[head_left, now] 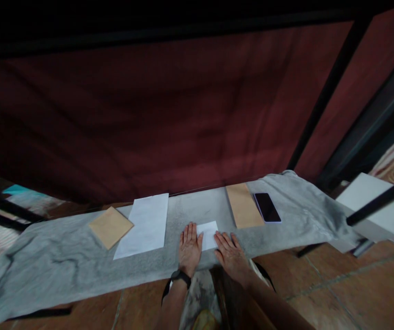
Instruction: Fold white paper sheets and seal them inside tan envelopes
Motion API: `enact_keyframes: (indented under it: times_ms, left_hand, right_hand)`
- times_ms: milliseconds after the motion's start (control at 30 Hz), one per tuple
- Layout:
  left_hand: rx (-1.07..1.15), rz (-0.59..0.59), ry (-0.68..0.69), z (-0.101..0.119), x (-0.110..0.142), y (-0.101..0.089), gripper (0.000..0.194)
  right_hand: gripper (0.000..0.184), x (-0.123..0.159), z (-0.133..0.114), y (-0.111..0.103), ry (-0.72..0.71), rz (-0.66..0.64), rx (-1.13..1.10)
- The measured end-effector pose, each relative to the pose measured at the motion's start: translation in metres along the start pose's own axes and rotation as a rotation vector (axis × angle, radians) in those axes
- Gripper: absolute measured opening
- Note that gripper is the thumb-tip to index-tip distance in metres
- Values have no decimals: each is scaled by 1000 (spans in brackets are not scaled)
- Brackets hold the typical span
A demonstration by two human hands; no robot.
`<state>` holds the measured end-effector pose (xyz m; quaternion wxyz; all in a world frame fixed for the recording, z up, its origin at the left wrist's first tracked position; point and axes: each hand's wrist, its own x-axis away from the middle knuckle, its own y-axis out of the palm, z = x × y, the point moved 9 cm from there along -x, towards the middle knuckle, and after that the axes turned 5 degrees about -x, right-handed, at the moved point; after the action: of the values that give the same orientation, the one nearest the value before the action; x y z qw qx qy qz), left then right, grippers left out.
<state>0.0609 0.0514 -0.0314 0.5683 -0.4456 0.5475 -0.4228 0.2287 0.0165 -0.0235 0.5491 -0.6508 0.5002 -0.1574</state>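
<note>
So in the head view the small white paper (208,234) sits right in front of the person, far edge running roughly side to side, though I can't tell its long axis since the left hand (190,250) and right hand (231,256) lie flat over its sides, fingers stretched out, not pinching anything. Off left there's a bigger white sheet (146,224) with a tan square (110,227) overlapping it, and off right a tan envelope-like rectangle (244,206) beside a phone (267,207), all on a grey cloth (62,256) over a narrow bench, with a dark red panel (169,123) behind and tiled floor (362,284) below.
</note>
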Motion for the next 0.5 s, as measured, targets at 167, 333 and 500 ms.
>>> enact_keyframes:
  times_ms: [167, 333, 500]
  left_hand:
    - [-20, 18, -48, -15, 3, 0, 58]
    - [-34, 15, -104, -27, 6, -3, 58]
    - [-11, -4, -124, -32, 6, -7, 54]
  right_hand:
    - [50, 1, 1, 0, 3, 12, -20]
    - [51, 1, 1, 0, -3, 26, -37]
    - [51, 0, 1, 1, 3, 24, -41]
